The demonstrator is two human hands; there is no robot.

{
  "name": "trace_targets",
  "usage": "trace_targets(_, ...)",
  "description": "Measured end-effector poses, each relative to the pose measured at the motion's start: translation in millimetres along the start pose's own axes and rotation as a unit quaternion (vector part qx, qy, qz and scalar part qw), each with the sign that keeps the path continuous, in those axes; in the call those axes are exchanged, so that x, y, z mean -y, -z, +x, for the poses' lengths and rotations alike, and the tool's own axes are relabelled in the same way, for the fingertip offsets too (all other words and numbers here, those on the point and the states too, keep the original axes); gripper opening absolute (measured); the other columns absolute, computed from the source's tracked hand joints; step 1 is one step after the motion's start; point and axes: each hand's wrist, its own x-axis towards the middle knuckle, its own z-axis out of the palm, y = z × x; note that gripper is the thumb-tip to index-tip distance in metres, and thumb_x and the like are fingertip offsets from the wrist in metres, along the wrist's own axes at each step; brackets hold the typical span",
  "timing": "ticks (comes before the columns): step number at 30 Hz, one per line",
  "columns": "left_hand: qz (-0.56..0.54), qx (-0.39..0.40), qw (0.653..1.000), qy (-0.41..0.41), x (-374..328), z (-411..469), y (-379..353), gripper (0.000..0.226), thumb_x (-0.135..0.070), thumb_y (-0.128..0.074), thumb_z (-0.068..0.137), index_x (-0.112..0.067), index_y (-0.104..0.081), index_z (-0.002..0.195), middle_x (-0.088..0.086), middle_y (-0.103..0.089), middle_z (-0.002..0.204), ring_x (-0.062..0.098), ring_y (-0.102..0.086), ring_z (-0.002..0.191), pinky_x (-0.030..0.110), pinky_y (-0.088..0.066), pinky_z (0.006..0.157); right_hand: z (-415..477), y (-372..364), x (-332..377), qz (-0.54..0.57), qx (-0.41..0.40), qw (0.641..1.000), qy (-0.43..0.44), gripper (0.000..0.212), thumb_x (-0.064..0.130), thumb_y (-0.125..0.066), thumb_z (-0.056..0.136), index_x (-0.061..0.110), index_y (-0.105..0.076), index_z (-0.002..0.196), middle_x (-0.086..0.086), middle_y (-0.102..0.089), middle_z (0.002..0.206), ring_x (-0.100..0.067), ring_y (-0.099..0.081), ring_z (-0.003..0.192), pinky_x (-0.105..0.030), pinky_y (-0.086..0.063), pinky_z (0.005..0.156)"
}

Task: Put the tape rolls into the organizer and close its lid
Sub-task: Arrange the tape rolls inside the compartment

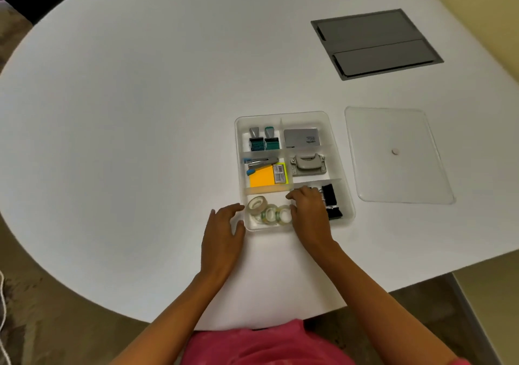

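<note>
A clear plastic organizer [338, 173] with several compartments sits on the white table. Its front left compartment holds three clear tape rolls [270, 213], lying side by side. My left hand [223, 231] rests on the table against the organizer's front left corner, fingers apart, holding nothing. My right hand [310, 213] hovers over the front of the organizer, fingers curled down beside the rightmost tape roll; whether it touches the roll is unclear. The transparent lid [393, 179] lies flat on the table to the right of the organizer, apart from it.
Other compartments hold two stamps [264, 139], a grey box [303, 137], a stapler [262, 162], yellow sticky notes [262, 179], a hole punch [309, 164] and black binder clips [330, 194]. A grey cable hatch [376, 44] is set in the table at the far right.
</note>
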Motion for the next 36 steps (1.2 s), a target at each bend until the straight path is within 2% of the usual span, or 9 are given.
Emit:
trace_targets(3, -0.034, -0.035, 0.998, 0.027, -14, 3, -14, 0.031, -0.012, -0.056, 0.088, -0.022, -0.060, 0.118, 0.001, -0.057, 0.131, 0.019, -0.053, 0.120, 0.022, -0.036, 0.097, 6, 2, -2, -0.078, -0.021, 0.996, 0.040, 0.028, -0.007, -0.080, 0.064, 0.003, -0.073, 0.089, -0.015, -0.069, 0.095, -0.033, -0.061, 0.089, -0.035, -0.051, 0.068)
trace_targets(8, -0.013, -0.045, 0.997, 0.054, -18, 6, -24, 0.031, -0.013, -0.061, 0.087, -0.023, -0.062, 0.116, 0.004, -0.049, 0.140, 0.022, -0.048, 0.126, 0.025, -0.032, 0.099, 10, -3, -13, -0.167, 0.073, 0.983, 0.036, 0.033, 0.024, -0.071, 0.082, 0.009, -0.064, 0.111, -0.013, -0.048, 0.127, -0.031, -0.042, 0.113, -0.035, -0.039, 0.091)
trace_targets(12, -0.019, -0.038, 0.998, 0.046, -17, 3, -26, 0.032, -0.010, -0.063, 0.084, -0.022, -0.066, 0.114, 0.002, -0.049, 0.141, 0.021, -0.048, 0.127, 0.025, -0.033, 0.101, 12, -6, -11, -0.189, 0.066, 0.980, 0.017, 0.028, 0.019, -0.069, 0.084, 0.014, -0.063, 0.110, -0.011, -0.044, 0.128, -0.029, -0.042, 0.112, -0.034, -0.039, 0.091)
trace_targets(18, 0.115, -0.041, 0.993, -0.010, -24, 11, -37, 0.024, -0.027, -0.064, 0.086, -0.027, -0.070, 0.110, 0.003, -0.029, 0.155, 0.027, -0.023, 0.143, 0.050, -0.017, 0.116, 25, -15, -10, -0.177, 0.056, 0.983, 0.020, 0.023, 0.018, -0.061, 0.091, 0.011, -0.064, 0.112, -0.012, -0.036, 0.142, -0.029, -0.039, 0.120, -0.033, -0.039, 0.094)
trace_targets(22, 0.148, -0.002, 0.986, -0.080, -29, 18, -41, 0.021, -0.033, -0.059, 0.088, -0.027, -0.072, 0.103, 0.003, -0.023, 0.157, 0.028, -0.019, 0.145, 0.052, -0.014, 0.117, 31, -17, -9, -0.178, 0.043, 0.983, 0.029, 0.017, 0.014, -0.061, 0.091, 0.006, -0.068, 0.104, -0.012, -0.043, 0.139, -0.029, -0.042, 0.121, -0.033, -0.041, 0.095)
trace_targets(26, 0.255, 0.025, 0.960, -0.113, -28, 24, -43, 0.028, -0.043, -0.049, 0.091, -0.033, -0.068, 0.109, 0.001, -0.017, 0.159, 0.027, -0.010, 0.147, 0.051, 0.003, 0.117, 29, -12, -4, -0.178, 0.028, 0.984, 0.014, 0.011, 0.005, -0.075, 0.077, 0.000, -0.069, 0.084, -0.017, -0.057, 0.124, -0.032, -0.055, 0.109, -0.034, -0.050, 0.081)
trace_targets(28, 0.290, 0.007, 0.950, -0.113, -29, 23, -42, 0.027, -0.045, -0.051, 0.090, -0.033, -0.069, 0.104, 0.003, -0.025, 0.156, 0.030, -0.016, 0.146, 0.056, 0.006, 0.114, 27, -12, -2, -0.178, 0.022, 0.984, 0.019, 0.011, 0.002, -0.076, 0.074, -0.001, -0.069, 0.082, -0.020, -0.060, 0.122, -0.032, -0.057, 0.106, -0.035, -0.052, 0.079)
trace_targets(32, 0.331, -0.025, 0.934, -0.133, -30, 21, -39, 0.019, -0.041, -0.060, 0.085, -0.030, -0.073, 0.094, 0.005, -0.040, 0.150, 0.034, -0.029, 0.141, 0.063, -0.002, 0.110, 25, -15, 3, -0.179, 0.013, 0.984, 0.003, 0.010, 0.002, -0.075, 0.073, -0.003, -0.070, 0.080, -0.020, -0.063, 0.116, -0.032, -0.060, 0.102, -0.034, -0.053, 0.077)
trace_targets(36, 0.359, -0.023, 0.926, -0.117, -32, 23, -36, 0.011, -0.034, -0.067, 0.080, -0.026, -0.072, 0.085, 0.004, -0.049, 0.143, 0.033, -0.045, 0.131, 0.056, -0.015, 0.111, 27, -18, 8, -0.166, 0.021, 0.985, -0.032, 0.013, 0.010, -0.073, 0.077, -0.003, -0.070, 0.077, -0.020, -0.060, 0.119, -0.031, -0.055, 0.108, -0.033, -0.050, 0.081)
